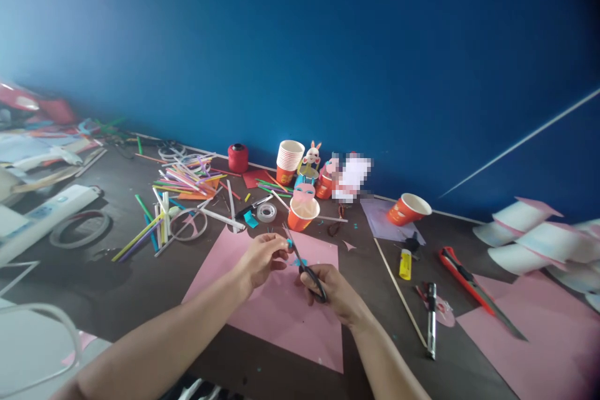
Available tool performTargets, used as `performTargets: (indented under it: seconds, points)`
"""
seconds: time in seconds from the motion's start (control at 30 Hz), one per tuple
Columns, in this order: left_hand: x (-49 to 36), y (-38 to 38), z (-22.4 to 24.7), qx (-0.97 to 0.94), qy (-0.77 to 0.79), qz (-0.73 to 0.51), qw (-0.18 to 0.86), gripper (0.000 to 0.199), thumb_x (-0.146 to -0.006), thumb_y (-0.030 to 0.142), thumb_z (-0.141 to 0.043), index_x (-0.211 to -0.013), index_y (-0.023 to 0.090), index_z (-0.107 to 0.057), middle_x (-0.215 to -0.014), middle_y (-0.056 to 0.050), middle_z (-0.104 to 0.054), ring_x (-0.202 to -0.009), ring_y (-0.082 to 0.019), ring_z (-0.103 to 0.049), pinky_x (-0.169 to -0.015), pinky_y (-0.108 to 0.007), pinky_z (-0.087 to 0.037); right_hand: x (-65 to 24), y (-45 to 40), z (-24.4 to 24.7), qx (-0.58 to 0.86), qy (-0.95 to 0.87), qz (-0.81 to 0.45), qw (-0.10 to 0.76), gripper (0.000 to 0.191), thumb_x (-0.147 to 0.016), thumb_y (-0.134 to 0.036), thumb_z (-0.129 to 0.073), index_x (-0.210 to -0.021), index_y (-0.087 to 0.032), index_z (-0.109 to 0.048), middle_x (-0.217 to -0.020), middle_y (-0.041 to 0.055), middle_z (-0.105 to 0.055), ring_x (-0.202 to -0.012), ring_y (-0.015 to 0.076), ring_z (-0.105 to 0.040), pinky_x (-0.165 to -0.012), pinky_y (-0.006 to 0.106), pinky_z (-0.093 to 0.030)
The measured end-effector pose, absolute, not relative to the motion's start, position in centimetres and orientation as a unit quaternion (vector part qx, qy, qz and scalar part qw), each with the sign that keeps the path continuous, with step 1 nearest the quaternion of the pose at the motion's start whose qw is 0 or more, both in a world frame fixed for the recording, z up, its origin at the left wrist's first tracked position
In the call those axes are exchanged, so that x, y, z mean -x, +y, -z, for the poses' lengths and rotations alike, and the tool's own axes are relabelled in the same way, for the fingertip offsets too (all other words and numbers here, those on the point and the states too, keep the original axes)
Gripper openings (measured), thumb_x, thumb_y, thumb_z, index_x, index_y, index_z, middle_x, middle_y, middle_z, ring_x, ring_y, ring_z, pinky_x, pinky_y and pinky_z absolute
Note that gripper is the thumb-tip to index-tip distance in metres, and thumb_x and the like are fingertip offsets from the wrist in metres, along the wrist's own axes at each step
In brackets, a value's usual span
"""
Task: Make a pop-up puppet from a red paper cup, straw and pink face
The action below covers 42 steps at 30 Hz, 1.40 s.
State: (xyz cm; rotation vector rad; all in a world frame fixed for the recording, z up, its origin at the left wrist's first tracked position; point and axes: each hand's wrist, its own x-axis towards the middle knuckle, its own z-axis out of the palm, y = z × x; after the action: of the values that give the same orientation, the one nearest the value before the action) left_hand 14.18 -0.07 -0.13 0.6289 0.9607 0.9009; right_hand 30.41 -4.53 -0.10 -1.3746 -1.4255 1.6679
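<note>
Between its fingertips, my left hand (267,259) pinches a small piece of blue paper (289,244). My right hand (325,287) grips the black handles of a pair of scissors (300,256), whose blades point up and lie right beside the blue piece; whether they touch it I cannot tell. Under both hands spreads a sheet of pink paper (309,337) with a few blue scraps on it. Just beyond the hands stands a red paper cup (300,222) with a pink and blue paper figure at its rim.
Colourful straws (187,181) are heaped at the left. Behind stand a stack of cups (288,159) and red thread (238,158). On the right lie a tipped cup (407,209), a thin stick (400,290), a pen (432,322) and a red utility knife (478,290) with its blade out.
</note>
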Motion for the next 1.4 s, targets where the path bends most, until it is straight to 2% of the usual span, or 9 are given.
performTargets:
  seconds: [0.17,0.47,0.8,1.4]
  points:
    - [-14.2,0.0,0.1,-0.302,0.445,-0.41,0.737,0.011,-0.059,0.021,-0.061,-0.06,0.014,-0.053,-0.059,0.001,-0.056,-0.049,-0.006,-0.049,-0.041,-0.016,-0.039,-30.4,-4.4,0.1,0.502,-0.537,-0.619,0.276,0.042,-0.068,-0.053,-0.058,-0.062,-0.011,-0.06,-0.041,-0.0013,-0.053,-0.039,0.0069,-0.036,-0.044,0.021,-0.024]
    - [-14.2,0.3,0.5,-0.312,0.451,-0.409,0.73,0.013,-0.059,0.021,-0.061,-0.06,0.014,-0.05,-0.059,0.001,-0.057,-0.048,-0.005,-0.049,-0.041,-0.015,-0.038,-30.6,-4.2,0.8,0.511,-0.538,-0.613,0.273,0.04,-0.067,-0.051,-0.058,-0.064,-0.011,-0.06,-0.04,-0.0024,-0.051,-0.038,0.0071,-0.036,-0.042,0.021,-0.024]
    - [-13.5,0.6,0.2,-0.39,0.416,-0.331,0.751,0.017,-0.06,0.024,-0.063,-0.061,0.013,-0.05,-0.065,-0.006,-0.064,-0.049,-0.008,-0.054,-0.045,-0.017,-0.038,-32.4,-4.2,-0.6,0.486,-0.579,-0.609,0.239,0.037,-0.066,-0.048,-0.061,-0.054,-0.014,-0.054,-0.043,-0.0031,-0.051,-0.042,0.0073,-0.039,-0.045,0.021,-0.028]
    - [-13.0,1.0,-0.2,-0.416,0.445,-0.258,0.75,0.009,-0.057,0.018,-0.06,-0.062,0.012,-0.056,-0.059,-0.005,-0.065,-0.043,-0.007,-0.053,-0.044,-0.018,-0.04,-33.5,-4.3,-1.3,0.481,-0.596,-0.608,0.208,0.036,-0.062,-0.046,-0.065,-0.05,-0.014,-0.054,-0.043,-0.0033,-0.05,-0.04,0.0074,-0.042,-0.042,0.02,-0.031]
